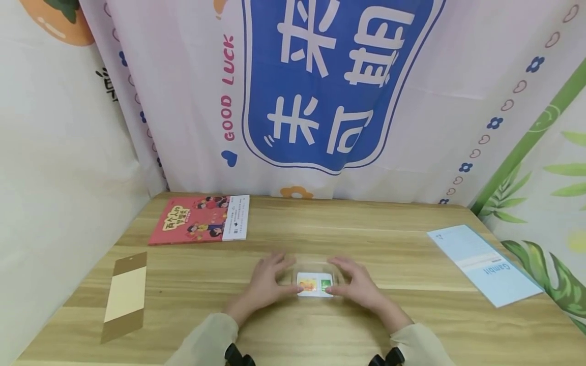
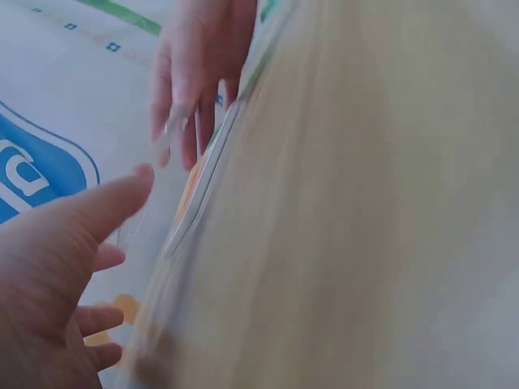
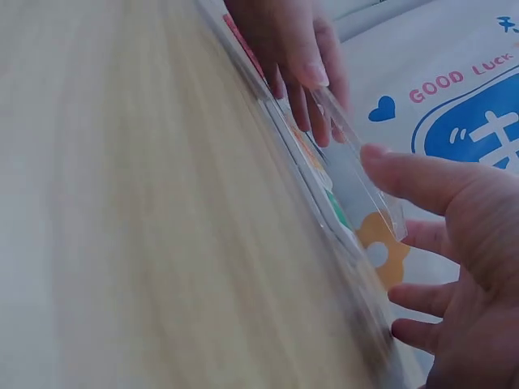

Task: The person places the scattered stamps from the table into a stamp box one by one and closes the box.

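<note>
A clear plastic lid (image 3: 363, 166) spans the gap between both hands, raised off the table. My left hand (image 1: 269, 285) pinches its left end between thumb and fingers, and my right hand (image 1: 359, 287) pinches the right end. Below it, a flat white tray or card (image 1: 319, 292) lies on the wood, carrying an orange-yellow picture (image 1: 308, 284) and a green one (image 1: 325, 284). In both wrist views this flat piece shows edge-on and blurred, apart from the lid. Whether it is a box base cannot be told.
On the wooden table (image 1: 206, 274), a red booklet (image 1: 201, 220) lies at the back left. A brown and cream card (image 1: 124, 295) is at the left, and a light blue "Gambit" booklet (image 1: 485, 264) at the right. A printed curtain (image 1: 197, 168) hangs behind the table.
</note>
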The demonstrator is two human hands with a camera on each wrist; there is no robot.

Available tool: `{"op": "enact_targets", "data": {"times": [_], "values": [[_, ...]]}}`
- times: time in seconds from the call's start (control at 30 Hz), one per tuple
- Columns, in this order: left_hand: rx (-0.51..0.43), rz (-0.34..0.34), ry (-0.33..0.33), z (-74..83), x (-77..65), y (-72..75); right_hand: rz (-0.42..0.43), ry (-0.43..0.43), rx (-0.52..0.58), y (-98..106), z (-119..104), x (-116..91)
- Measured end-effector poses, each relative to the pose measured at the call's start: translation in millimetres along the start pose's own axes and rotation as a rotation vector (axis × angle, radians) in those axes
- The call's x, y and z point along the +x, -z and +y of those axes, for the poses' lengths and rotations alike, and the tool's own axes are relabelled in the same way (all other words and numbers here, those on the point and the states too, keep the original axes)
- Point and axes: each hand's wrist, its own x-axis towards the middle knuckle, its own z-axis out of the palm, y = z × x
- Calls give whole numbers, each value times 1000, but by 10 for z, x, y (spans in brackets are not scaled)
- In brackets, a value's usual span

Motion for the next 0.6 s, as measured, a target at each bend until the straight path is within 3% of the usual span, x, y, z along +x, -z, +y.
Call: {"op": "enact_targets", "data": {"times": [0.2,0.6], "values": [[39,25,-9,-4,-65,-91,24,17,-121,-26,41,-61],[104,3,-4,-36,-90,-122,29,27,-187,-78,88,-80]]}}
